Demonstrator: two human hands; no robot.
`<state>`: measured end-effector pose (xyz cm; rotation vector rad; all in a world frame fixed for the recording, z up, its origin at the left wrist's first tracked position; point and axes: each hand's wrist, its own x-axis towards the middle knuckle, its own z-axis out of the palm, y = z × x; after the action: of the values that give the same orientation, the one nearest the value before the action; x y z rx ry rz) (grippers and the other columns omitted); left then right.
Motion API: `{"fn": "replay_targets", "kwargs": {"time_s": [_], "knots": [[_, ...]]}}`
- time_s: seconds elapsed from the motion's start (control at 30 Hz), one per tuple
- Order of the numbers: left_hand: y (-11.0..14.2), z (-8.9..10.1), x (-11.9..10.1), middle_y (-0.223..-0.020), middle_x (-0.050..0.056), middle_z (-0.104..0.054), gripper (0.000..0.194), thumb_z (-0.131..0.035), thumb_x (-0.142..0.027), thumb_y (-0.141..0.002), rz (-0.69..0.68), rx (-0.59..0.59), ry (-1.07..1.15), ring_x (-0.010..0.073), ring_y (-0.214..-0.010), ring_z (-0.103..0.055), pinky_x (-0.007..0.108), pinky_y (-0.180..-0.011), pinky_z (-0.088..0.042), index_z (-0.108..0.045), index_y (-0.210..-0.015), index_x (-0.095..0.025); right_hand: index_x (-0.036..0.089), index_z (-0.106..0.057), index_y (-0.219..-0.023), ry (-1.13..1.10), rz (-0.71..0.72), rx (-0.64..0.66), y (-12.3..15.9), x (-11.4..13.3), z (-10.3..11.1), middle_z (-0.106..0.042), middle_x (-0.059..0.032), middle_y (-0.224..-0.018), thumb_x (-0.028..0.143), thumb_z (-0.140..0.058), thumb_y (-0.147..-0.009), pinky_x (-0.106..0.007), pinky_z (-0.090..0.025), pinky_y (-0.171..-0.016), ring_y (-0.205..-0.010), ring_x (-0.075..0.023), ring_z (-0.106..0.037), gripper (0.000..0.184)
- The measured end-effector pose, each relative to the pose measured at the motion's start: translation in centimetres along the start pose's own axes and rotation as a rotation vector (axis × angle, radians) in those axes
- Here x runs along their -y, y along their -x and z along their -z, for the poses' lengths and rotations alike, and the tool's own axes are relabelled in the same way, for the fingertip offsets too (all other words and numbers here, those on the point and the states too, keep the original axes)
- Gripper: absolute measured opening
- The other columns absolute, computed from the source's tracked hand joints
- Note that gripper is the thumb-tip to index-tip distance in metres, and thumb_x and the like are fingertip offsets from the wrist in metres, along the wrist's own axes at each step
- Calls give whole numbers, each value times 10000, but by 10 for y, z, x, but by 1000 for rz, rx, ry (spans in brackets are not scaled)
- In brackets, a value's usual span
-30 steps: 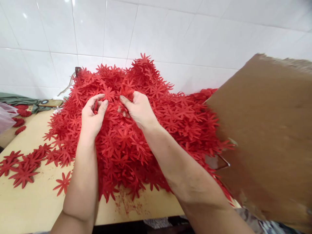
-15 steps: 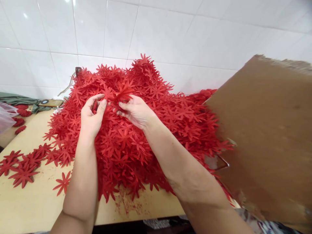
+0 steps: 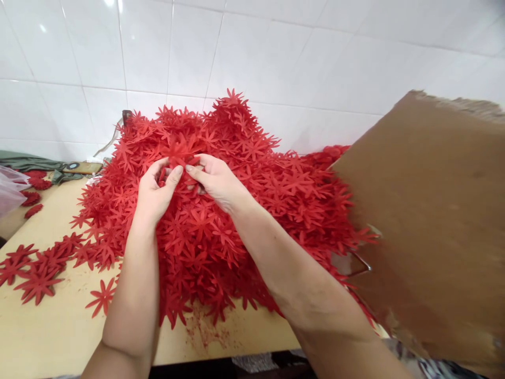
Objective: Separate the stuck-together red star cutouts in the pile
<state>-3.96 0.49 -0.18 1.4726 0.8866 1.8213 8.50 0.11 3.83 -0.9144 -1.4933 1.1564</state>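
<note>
across the worktop lies a red pile beside cardboard, and over that pile the left hand and right hand pinch one flower at its near edge, probably so its petals can fan freely.

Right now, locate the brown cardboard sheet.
In the head view, the brown cardboard sheet is at the right, beside the heap of red flower-shaped cutouts, before the white tiled wall.

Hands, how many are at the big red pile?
2: the left hand and, close beside it, the right hand, both holding red flower shapes over the pile. No others show.
</note>
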Motion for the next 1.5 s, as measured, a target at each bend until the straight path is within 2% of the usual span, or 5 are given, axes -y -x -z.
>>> {"fn": "replay_targets", "kwargs": {"time_s": [0.3,0.53,0.83,1.0,1.5], "knots": [[-6,7,7,-603,-52,-498,231,-665,-363,-689,-82,-167,30,63,-556,-491,194,-596,-443,-526,-751,-188,157,-518,-648,121,127,105,2,-6,1,-480,58,-565,438,-644,-727,-183,-310,-479,-514,-42,-392,317],[-10,13,15,-884,20,-638,262,-684,-219,-634,-40,-325,-13,86,-750,-593,208,-744,-480,-555,-855,-166,139,-538,-681,25,126,30,-2,-8,8,-536,59,-622,397,-759,-575,-188,-362,-563,-559,-38,-446,357],[-2,6,4,-921,51,-678,233,-622,-232,-702,-95,-69,-79,127,-864,-631,258,-857,-478,-576,-915,-150,152,-522,-625,66,119,-8,-5,-10,6,-530,38,-568,564,-646,-662,-204,-370,-522,-523,-61,-441,432],[3,-1,-4,-840,42,-687,219,-647,-288,-685,-93,109,-41,119,-774,-624,234,-759,-493,-606,-842,-142,165,-530,-668,40,174,-14,-6,-11,6,-541,35,-625,456,-656,-710,-203,-408,-606,-606,-73,-480,320],[-1,1,0,-613,-42,-501,198,-601,-157,-671,-66,-150,-57,53,-523,-411,185,-527,-344,-591,-869,-159,138,-527,-637,70,112,-47,-4,-10,7,-514,51,-566,288,-666,-701,-198,-320,-504,-494,-38,-403,214]]}}
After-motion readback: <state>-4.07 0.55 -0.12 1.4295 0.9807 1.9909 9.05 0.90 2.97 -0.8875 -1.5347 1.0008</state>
